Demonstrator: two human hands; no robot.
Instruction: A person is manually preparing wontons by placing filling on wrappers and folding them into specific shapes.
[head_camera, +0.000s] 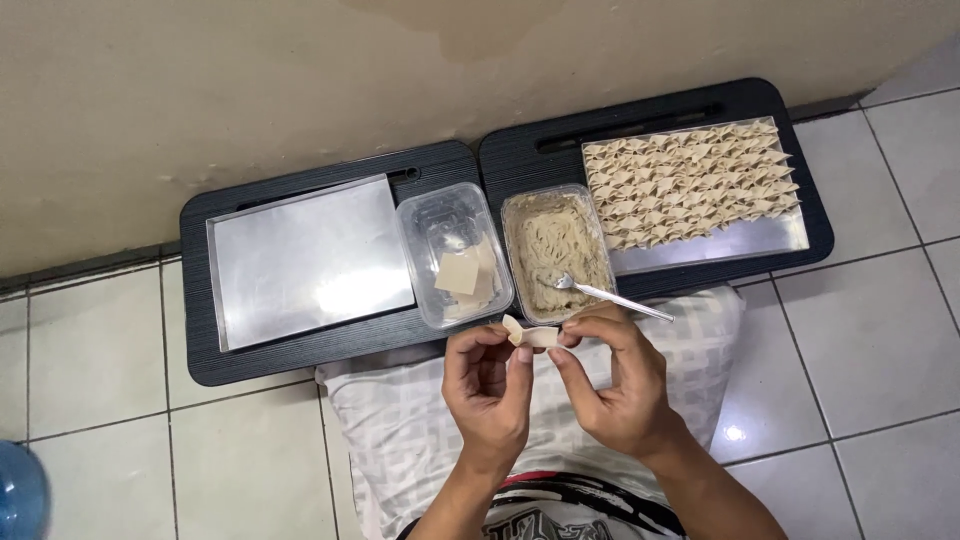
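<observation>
Left hand (488, 385), right hand (610, 385): fingers of both pinched on dumpling wrapper (530, 335) between them.

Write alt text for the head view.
Both hands, left hand and right hand, pinch a folded dumpling wrapper above a pillow. Beyond sit a filling tub with spoon, a wrapper tub, and a dumpling-lined tray.

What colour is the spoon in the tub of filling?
The spoon is shiny silver metal, seen best in the head view, resting in the pale filling tub.
</observation>
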